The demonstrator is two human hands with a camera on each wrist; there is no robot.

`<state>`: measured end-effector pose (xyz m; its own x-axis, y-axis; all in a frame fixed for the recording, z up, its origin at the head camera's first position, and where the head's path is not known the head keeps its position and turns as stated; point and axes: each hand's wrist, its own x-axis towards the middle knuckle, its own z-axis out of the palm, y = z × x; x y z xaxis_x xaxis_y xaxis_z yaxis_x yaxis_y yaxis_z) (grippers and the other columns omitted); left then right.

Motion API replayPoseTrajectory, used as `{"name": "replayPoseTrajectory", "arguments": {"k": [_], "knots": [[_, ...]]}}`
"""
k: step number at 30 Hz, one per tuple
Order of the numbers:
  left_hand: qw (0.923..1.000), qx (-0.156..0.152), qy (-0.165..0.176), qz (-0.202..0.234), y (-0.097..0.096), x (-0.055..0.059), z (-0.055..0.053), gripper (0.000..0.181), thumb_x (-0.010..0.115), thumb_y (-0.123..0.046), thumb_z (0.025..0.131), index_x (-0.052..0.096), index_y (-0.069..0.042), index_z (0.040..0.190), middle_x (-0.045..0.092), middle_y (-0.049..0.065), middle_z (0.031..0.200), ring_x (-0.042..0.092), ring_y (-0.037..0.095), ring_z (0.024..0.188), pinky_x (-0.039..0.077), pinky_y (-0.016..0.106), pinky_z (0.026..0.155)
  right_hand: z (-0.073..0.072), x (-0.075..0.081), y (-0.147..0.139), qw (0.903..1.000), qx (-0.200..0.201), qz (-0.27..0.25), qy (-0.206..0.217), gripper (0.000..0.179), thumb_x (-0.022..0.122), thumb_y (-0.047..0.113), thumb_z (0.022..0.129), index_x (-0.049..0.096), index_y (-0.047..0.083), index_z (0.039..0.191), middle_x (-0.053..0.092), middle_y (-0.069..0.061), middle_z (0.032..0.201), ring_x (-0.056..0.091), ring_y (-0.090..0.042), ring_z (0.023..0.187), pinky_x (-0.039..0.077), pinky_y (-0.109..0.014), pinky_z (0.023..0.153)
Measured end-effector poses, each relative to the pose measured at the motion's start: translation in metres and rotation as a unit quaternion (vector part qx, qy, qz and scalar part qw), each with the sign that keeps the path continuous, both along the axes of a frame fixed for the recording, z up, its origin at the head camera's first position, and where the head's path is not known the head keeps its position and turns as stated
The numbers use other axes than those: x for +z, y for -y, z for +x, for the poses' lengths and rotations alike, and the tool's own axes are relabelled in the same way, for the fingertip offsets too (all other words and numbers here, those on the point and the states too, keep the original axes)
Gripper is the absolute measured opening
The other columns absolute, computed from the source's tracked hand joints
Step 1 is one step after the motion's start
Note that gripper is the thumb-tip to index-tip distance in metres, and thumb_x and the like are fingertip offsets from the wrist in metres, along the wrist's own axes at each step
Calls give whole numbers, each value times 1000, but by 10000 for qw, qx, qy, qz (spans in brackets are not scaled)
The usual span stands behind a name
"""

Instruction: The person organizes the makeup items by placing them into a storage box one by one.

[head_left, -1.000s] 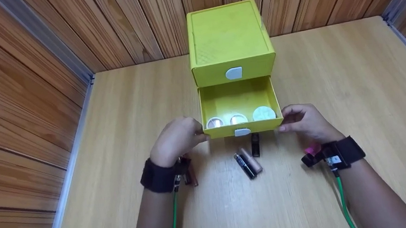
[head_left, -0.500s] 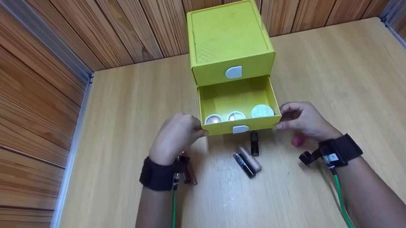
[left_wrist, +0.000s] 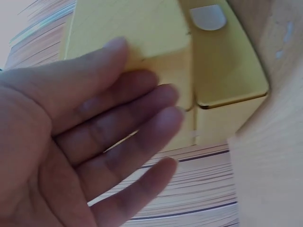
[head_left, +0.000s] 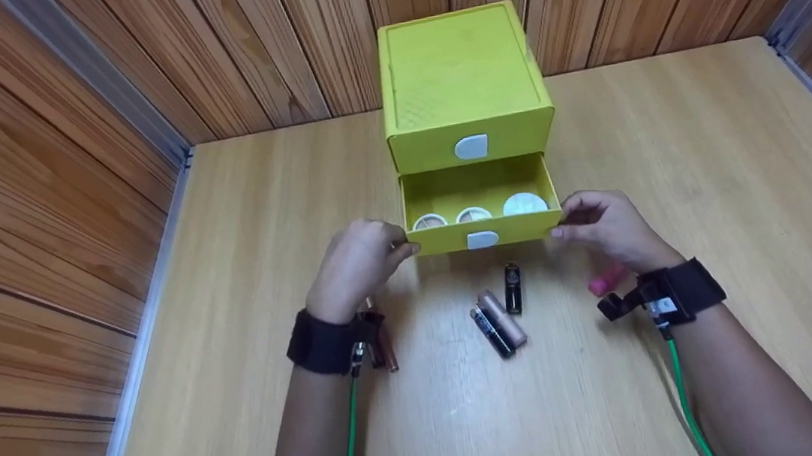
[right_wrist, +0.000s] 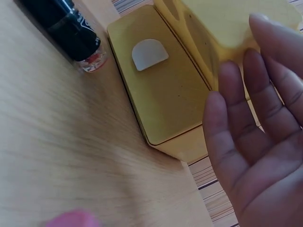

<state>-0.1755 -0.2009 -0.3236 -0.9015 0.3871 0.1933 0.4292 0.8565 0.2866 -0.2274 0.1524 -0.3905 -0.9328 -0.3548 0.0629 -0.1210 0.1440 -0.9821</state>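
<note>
A yellow drawer unit (head_left: 463,71) stands against the back wall. One drawer (head_left: 445,237) juts out below its top drawer, holding a larger white round container (head_left: 524,203) and two smaller round ones with white rims, (head_left: 429,221) the left one nearest that side wall. My left hand (head_left: 359,269) is at the drawer's left front corner, thumb against the front, fingers loosely extended in the left wrist view. At the opposite corner, my right hand (head_left: 614,229) touches with thumb and forefinger; its other fingers are extended in the right wrist view.
On the tabletop (head_left: 465,433) before the drawer lie a black cosmetic tube (head_left: 513,288), a pinkish tube (head_left: 504,320) and a dark tube (head_left: 491,332). Reddish-brown tubes (head_left: 389,351) lie by the left wrist, a pink item (head_left: 605,280) by the right. Another white-tabbed drawer (left_wrist: 232,56) sits lower.
The drawer has slid a little way back into the unit, both hands moving along with it. More of the black tube in front shows. The round containers have ridden inward with the drawer.
</note>
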Motion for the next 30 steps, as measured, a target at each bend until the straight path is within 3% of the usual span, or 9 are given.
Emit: {"name": "replayPoseTrajectory", "arguments": {"k": [4, 10, 16, 26, 30], "knots": [[9997, 88, -206, 96, 0, -6, -6, 20, 70, -28, 92, 75, -13, 80, 65, -7, 71, 54, 6, 58, 44, 23, 51, -7, -2, 3, 9995, -15, -200, -252, 23, 78, 1, 80, 62, -10, 94, 64, -8, 87, 62, -17, 76, 54, -26, 66], [9974, 195, -646, 259, 0, -16, -15, 20, 67, -26, 94, 75, -11, 83, 68, -4, 74, 60, 10, 64, 49, 26, 56, -17, -7, 6, 9982, -171, -97, -561, 21, 75, -3, 83, 61, -13, 95, 65, -3, 84, 61, -14, 74, 53, -24, 63], [9939, 419, -952, 364, -2, -25, -23, 21, 64, -27, 96, 76, -11, 88, 71, -1, 81, 66, 13, 72, 52, 27, 60, -24, -6, 13, 9972, -487, -84, -570, 25, 76, 2, 84, 61, -11, 98, 65, -3, 85, 61, -15, 76, 51, -22, 67], [9878, 808, -1080, 784, -5, -33, -33, 23, 62, -27, 97, 74, -10, 91, 72, 2, 86, 68, 18, 76, 54, 31, 64, -31, 0, 23, 9955, -696, -463, -456, 26, 76, 4, 84, 60, -9, 100, 66, -8, 87, 64, -17, 79, 55, -25, 74], [9856, 941, -1036, 948, -6, -35, -39, 26, 60, -29, 98, 73, -11, 85, 71, 0, 82, 65, 15, 70, 51, 30, 60, -33, 1, 25, 9950, -794, -508, -340, 26, 75, 4, 84, 60, -8, 101, 65, -8, 87, 64, -18, 79, 55, -26, 74]]}}
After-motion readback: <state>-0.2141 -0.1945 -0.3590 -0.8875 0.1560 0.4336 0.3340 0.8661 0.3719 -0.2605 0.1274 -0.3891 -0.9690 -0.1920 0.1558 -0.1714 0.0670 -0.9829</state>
